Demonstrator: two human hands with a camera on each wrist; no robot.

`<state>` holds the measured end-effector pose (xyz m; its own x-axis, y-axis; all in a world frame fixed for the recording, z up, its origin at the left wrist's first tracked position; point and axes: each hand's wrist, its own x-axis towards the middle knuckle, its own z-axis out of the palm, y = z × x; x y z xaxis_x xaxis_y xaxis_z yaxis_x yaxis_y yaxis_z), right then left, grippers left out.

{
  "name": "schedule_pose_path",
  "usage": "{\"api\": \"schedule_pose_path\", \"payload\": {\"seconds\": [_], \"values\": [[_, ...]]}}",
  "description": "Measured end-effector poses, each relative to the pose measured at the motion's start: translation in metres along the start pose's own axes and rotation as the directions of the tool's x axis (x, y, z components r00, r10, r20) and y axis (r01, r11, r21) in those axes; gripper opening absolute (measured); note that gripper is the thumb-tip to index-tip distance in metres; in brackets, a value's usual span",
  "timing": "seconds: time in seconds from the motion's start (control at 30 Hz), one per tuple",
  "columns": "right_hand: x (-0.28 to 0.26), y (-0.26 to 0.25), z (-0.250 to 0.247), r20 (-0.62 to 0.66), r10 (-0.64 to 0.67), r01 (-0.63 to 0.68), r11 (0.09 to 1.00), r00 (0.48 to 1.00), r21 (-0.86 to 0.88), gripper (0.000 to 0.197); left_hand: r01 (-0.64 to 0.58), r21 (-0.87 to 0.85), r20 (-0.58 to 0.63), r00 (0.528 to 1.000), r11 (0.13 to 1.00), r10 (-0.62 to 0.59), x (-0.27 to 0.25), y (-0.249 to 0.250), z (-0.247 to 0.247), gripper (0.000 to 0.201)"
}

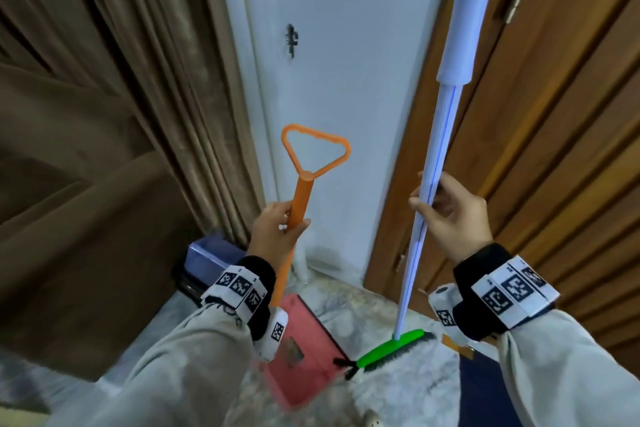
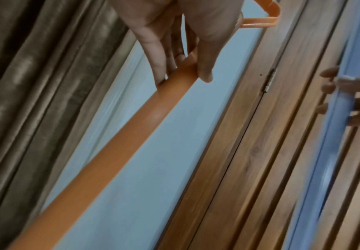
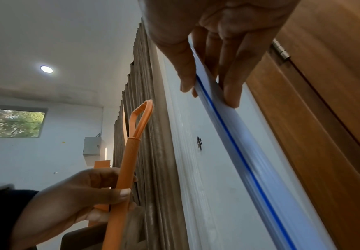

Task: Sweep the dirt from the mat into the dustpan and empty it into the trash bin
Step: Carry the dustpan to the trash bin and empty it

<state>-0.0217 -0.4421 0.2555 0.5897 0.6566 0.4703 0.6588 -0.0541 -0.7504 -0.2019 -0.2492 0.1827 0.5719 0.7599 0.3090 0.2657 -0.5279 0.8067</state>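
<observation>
Down on the floor, near the wall, the red dustpan sits tilted with its lip toward the green broom head, the two almost touching on the pale mat. The left hand is wrapped round the orange dustpan handle below its triangular loop; the right hand grips the white broom pole, fingers and thumb curled round it.

Judging by this, the sweeping is in its closing strokes: a brownish scrap already lies in the pan, and dark bits sit at its lip by the bristles — not yet in. Emptying into the bin is still to do; that bluish container stands far left by the curtain, behind the left wrist.

Much is hard to read. The pan's near edge is blurred, and the left forearm covers part of it. How much dirt is left on the mat cannot be told — its fuzzy surface is partly cut off at the bottom and hidden by the right sleeve. Both wrist views show only handles, fingers, wall and door, nothing of the floor.
</observation>
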Motion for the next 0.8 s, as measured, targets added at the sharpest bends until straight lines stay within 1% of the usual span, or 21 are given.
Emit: {"api": "schedule_pose_path", "payload": {"seconds": [0.03,0.1,0.2,0.27,0.37,0.47,0.5,0.57,0.67,0.8], "values": [[0.001,0.004,-0.002,-0.006,0.003,-0.003,1.000,1.000,0.009,0.047,0.046,-0.051,-0.012,0.999,0.998,-0.047,0.006,-0.003,0.007,0.015],[0.007,0.014,-0.007,-0.003,0.018,-0.018,0.999,1.000,0.031,0.039,0.122,-0.156,-0.035,0.991,0.980,-0.129,0.017,-0.007,0.021,0.022],[0.016,0.028,-0.009,0.023,0.058,-0.059,0.996,0.998,0.064,0.029,0.170,-0.265,-0.077,0.977,0.949,-0.197,0.030,-0.007,0.038,0.029],[0.022,0.037,-0.008,0.025,0.083,-0.085,0.992,0.996,0.098,0.028,0.190,-0.322,-0.059,0.974,0.928,-0.220,0.039,-0.007,0.048,0.034],[0.029,0.049,-0.001,0.040,0.107,-0.112,0.981,0.993,0.156,0.029,0.212,-0.306,0.007,0.975,0.928,-0.220,0.054,-0.015,0.064,0.035],[0.030,0.067,0.011,0.060,0.157,-0.166,0.963,0.986,0.211,0.031,0.232,-0.304,0.055,0.972,0.924,-0.227,0.068,-0.028,0.081,0.024],[0.030,0.074,0.016,0.059,0.170,-0.179,0.960,0.984,0.217,0.031,0.221,-0.283,0.067,0.975,0.933,-0.210,0.073,-0.032,0.087,0.020],[0.028,0.089,0.027,0.056,0.203,-0.210,0.954,0.978,0.213,0.031,0.189,-0.237,0.129,0.978,0.953,-0.162,0.083,-0.039,0.098,0.022],[0.025,0.105,0.046,0.039,0.270,-0.272,0.944,0.962,0.188,0.037,0.242,-0.264,0.230,0.956,0.934,-0.182,0.100,-0.049,0.110,0.037],[0.027,0.121,0.071,-0.029,0.344,-0.335,0.928,0.939,0.163,0.035,0.329,-0.234,0.344,0.908,0.915,-0.238,0.132,-0.071,0.122,0.030]]}}
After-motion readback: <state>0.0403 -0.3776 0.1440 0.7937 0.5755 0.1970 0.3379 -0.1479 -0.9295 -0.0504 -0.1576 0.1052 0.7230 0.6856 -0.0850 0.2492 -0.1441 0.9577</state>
